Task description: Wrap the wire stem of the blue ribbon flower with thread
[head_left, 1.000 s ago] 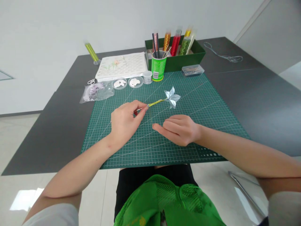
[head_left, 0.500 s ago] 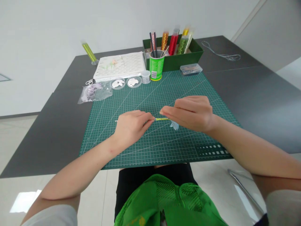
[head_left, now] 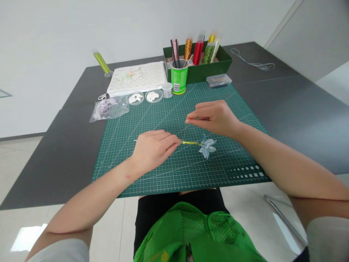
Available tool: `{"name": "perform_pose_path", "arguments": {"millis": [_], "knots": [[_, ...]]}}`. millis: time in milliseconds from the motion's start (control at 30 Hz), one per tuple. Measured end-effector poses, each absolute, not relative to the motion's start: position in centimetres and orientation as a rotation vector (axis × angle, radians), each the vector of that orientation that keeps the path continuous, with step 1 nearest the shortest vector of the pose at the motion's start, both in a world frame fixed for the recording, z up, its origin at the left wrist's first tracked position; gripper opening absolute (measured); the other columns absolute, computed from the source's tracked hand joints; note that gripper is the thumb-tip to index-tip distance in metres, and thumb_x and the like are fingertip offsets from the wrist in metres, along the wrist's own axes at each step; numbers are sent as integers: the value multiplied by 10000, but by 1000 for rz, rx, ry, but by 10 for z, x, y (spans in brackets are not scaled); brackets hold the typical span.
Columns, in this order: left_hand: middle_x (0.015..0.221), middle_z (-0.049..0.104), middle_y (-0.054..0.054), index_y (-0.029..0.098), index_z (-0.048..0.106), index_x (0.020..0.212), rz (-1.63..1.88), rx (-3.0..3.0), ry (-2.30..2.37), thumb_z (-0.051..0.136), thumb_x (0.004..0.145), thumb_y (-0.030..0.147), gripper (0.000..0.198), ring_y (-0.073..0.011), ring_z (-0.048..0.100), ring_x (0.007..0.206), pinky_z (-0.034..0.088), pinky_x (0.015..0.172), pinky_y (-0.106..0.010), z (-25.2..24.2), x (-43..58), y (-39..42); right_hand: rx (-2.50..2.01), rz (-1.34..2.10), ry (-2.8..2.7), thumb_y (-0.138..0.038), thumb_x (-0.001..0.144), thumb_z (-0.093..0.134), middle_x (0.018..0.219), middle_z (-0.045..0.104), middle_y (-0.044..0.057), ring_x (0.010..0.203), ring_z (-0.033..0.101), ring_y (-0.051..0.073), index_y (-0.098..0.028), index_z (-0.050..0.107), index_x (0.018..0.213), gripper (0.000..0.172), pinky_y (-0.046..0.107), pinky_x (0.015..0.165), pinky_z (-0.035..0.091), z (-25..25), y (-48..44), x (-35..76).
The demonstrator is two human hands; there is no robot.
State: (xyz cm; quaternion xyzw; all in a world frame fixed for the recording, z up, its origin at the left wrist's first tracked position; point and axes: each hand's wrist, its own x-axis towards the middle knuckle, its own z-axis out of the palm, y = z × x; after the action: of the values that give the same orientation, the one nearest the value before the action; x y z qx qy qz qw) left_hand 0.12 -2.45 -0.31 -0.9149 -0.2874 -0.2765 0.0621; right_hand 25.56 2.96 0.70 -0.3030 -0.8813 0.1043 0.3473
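Observation:
My left hand [head_left: 155,147] is closed round the stem of a pale blue artificial flower [head_left: 207,147], held level above the cutting mat. The stem's bare end pokes out left of the hand, and its right part, toward the petals, is wrapped in yellow-green thread [head_left: 191,142]. Up and to the right, my right hand [head_left: 215,115] pinches a thin thread [head_left: 185,129] that runs down to the stem beside my left fingertips. The left palm hides the middle of the stem.
On the green cutting mat [head_left: 152,174] stand a green can [head_left: 179,82] with sticks and two dishes of white pieces [head_left: 135,98]. Behind are a green box [head_left: 201,74] of thread spools, a white board [head_left: 120,82], scissors [head_left: 103,97], a plastic bag [head_left: 109,108] and a clear case [head_left: 219,80].
My right hand has moved up and away from the stem, drawing the thread upward. The blue flower, mostly covered before, now shows in full. My left hand keeps its grip.

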Motion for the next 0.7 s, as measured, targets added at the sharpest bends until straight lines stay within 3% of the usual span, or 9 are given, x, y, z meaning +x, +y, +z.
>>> {"name": "perform_pose_path", "arguments": {"millis": [267, 433, 600, 700], "knots": [[862, 804, 39, 226, 760, 969, -1008, -2956, -976, 656, 1003, 271, 118, -107, 725, 739, 516, 675, -220, -4, 0, -23, -786, 590, -2233, -398, 944, 727, 593, 511, -45, 546, 449, 81, -194, 787, 811, 251, 258, 537, 325, -3, 43, 257], [862, 797, 15, 228, 771, 971, -1170, -2968, -1117, 657, 996, 280, 129, -112, 701, 713, 527, 693, -232, -2, 1, -22, -857, 771, -2109, -493, 906, 738, 569, 486, -50, 531, 387, 79, -168, 768, 784, 349, 266, 538, 321, -16, 45, 249], [785, 768, 22, 238, 790, 941, -1436, -2720, -1396, 708, 946, 240, 82, -105, 643, 652, 491, 634, -222, 2, 2, -21, -907, 939, -1974, -603, 878, 720, 655, 605, -1, 585, 483, 102, -157, 733, 757, 462, 265, 568, 394, -31, 40, 235], [853, 787, 17, 248, 788, 1077, -1552, -2566, -1540, 714, 946, 272, 152, -99, 637, 666, 499, 644, -211, 2, 1, -19, -889, 913, -1894, -541, 899, 724, 580, 492, -44, 546, 426, 91, -168, 750, 796, 388, 251, 539, 367, -35, 29, 227]]}}
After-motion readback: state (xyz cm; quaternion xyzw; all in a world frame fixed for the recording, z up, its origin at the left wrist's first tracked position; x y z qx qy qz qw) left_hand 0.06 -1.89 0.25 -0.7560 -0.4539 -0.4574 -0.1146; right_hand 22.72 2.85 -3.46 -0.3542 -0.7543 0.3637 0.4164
